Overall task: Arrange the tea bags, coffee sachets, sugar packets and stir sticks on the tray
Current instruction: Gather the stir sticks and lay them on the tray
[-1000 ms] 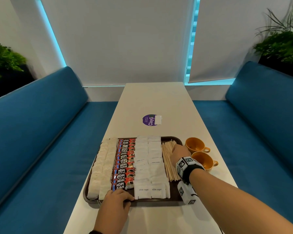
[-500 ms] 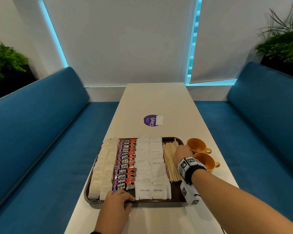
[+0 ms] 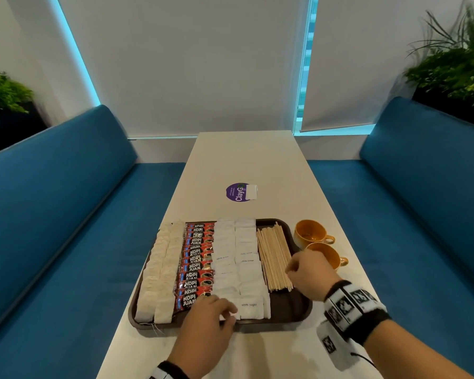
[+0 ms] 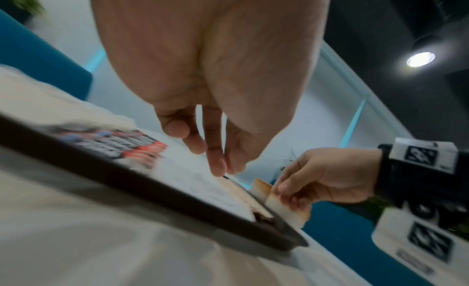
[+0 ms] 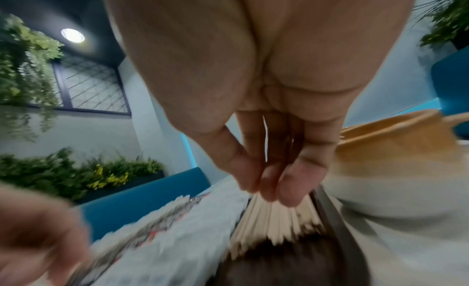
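Wooden stir sticks lie lengthwise, pointing away, along the brown plastic tray's right side, directly under the right hand, whose bunched fingers press their tops, gripping nothing.

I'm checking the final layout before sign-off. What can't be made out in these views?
- Head view: the left hand covers the nearest sugar packets and the tray rim there.
- Head view: the right hand hides part of the nearer cup.
- Left wrist view: coffee sachets blurred, print unreadable.
- Right wrist view: fingers hide the stir sticks' far ends.
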Demonstrator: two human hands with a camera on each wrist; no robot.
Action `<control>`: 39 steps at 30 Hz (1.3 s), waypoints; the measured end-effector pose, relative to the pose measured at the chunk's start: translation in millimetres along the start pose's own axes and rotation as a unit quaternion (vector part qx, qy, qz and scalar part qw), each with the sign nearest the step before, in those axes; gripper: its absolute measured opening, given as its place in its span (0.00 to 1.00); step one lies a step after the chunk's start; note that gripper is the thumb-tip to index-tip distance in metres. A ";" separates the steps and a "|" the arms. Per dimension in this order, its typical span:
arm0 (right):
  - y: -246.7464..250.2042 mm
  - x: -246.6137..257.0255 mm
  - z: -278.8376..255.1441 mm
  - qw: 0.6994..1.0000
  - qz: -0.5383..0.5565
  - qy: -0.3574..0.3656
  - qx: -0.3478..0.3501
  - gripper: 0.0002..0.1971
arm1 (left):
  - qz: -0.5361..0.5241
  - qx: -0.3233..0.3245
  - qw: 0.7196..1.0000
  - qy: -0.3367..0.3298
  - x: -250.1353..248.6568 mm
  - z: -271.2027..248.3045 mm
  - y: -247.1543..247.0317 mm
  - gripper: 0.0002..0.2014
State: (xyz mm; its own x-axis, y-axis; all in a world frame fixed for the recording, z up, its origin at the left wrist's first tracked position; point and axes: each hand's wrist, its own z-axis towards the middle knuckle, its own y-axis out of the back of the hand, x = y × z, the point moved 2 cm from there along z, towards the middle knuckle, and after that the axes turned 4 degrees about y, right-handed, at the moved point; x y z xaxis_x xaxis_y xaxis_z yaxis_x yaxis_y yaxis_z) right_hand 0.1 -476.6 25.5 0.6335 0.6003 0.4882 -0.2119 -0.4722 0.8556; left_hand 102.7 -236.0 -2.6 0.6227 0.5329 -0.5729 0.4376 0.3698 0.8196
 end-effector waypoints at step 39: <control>-28.2 -16.9 -12.0 0.996 -0.029 0.065 0.046 0.12 | 0.302 0.149 0.940 -0.060 -93.7 83.6 -66.1 0.22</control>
State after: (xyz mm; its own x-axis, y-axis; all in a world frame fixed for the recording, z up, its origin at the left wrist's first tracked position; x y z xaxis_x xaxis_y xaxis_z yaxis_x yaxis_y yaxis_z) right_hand -13.5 -465.7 -4.8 0.5398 0.7042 0.4613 -0.1045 -0.4876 0.8668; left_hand 69.7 -374.0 -3.3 0.8763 0.4815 -0.0140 0.1319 -0.2119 0.9684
